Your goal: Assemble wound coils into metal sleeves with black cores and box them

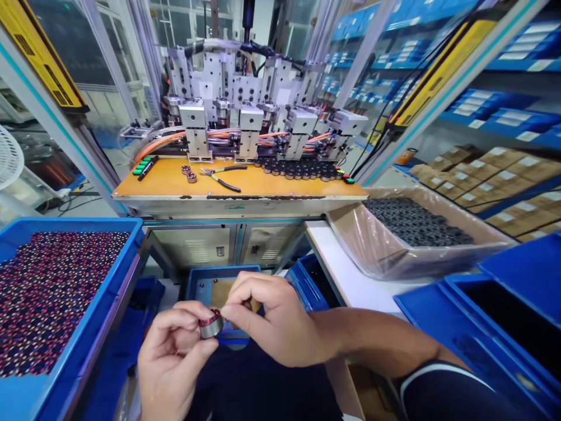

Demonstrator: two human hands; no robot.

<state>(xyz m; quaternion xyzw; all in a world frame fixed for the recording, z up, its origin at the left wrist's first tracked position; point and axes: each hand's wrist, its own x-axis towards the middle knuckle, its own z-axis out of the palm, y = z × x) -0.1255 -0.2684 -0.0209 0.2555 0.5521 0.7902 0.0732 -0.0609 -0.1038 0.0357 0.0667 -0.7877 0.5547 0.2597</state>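
Note:
My left hand (170,351) pinches a small motor stator (211,327), a steel ring with red and dark windings along its top rim. Thumb and fingers grip it by the side, slightly tilted, in front of my body. Close against its right edge is my right hand (274,318), with thumb and index finger pressed together. Whatever lies between those fingertips, perhaps a thin wire, is too small to make out. Below the hands a blue bin (223,270) is partly hidden by them.
To the left stands a blue tray (137,225) full of red-wound stators. The machine's orange bench top (166,186) carries pliers (223,175), a few loose stators (191,177), markers (146,168) and a row of black parts (302,170). A plastic-lined carton (394,263) holds dark parts at right.

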